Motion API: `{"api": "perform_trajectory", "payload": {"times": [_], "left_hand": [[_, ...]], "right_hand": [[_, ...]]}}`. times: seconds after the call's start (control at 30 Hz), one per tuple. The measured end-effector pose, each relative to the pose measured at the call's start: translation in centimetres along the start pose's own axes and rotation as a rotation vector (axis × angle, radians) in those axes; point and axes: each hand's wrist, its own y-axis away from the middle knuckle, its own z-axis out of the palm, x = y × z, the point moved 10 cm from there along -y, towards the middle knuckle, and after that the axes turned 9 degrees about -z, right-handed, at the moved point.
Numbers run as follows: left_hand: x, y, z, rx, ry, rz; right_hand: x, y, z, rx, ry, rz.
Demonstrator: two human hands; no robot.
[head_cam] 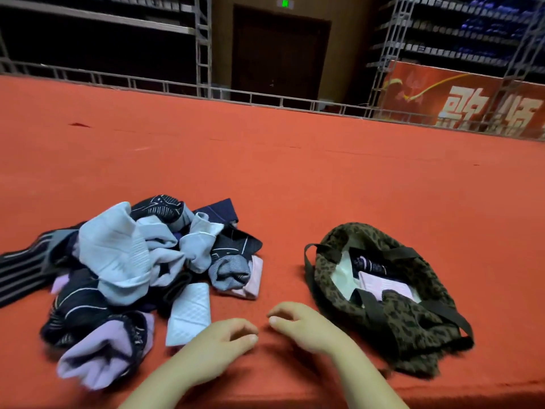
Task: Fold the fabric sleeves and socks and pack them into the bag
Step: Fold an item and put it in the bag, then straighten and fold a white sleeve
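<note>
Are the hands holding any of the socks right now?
No. Both hands are empty: the left hand and right hand rest with loosely curled fingers on the red table, between the pile of clothes and the leopard bag.

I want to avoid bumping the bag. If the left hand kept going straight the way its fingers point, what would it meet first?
Probably the right hand: the left hand points right, fingers nearly touching it. The leopard bag lies beyond.

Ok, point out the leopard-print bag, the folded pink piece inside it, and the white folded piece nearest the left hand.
leopard-print bag (413,320): head view, near outer wall.
folded pink piece (383,286): head view, its top face inside the bag.
white folded piece (188,315): head view, middle of its quilted face.
</note>
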Motion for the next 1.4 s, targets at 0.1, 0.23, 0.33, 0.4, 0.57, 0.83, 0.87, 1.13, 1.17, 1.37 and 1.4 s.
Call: {"api": "perform_trajectory", "payload": {"times": [0.1,0.23,0.33,0.4,0.57,0.83,0.87,1.13,1.17,1.37,1.4], "left_hand": [[-1.3,1.7,-2.2,0.084,0.011,-0.013],[-3.9,2.3,-7.2,0.458,-0.042,-0.114],[-8.0,1.6,-8.0,0.490,-0.016,-0.334],[-9.0,1.6,-7.9,0.498,0.003,-0.314],[-9.6,2.0,-7.5,0.453,0.413,-0.219],[-0.5,4.0,-5.2,0.126,0.441,0.164],[0.4,4.2,-4.9,0.076,0.427,0.201],[-2.9,1.9,-5.3,0.193,0.518,0.024],[-3.9,1.8,-5.2,0.213,0.578,-0.030],[-5.1,1.3,-3.9,0.097,0.622,-0.154],[-4.2,1.1,-4.6,0.141,0.624,-0.124]], "right_hand": [[0.1,-1.4,2.4,0.116,-0.109,0.007],[-1.3,-3.0,3.4,0.328,-0.255,0.013],[-2.0,-3.0,4.6,0.421,-0.133,0.002],[-2.3,-2.5,4.6,0.490,-0.133,-0.023],[-1.6,-1.6,3.8,0.589,-0.323,-0.053],[-1.9,-0.5,3.8,0.570,-0.654,-0.067],[-2.3,-0.4,3.6,0.544,-0.675,-0.077],[-1.9,1.0,2.5,0.490,-0.499,0.012],[-1.5,1.4,2.3,0.548,-0.500,0.018],[-1.6,1.7,0.0,0.804,-0.498,0.044],[-2.1,1.6,-0.8,0.835,-0.494,0.034]]}}
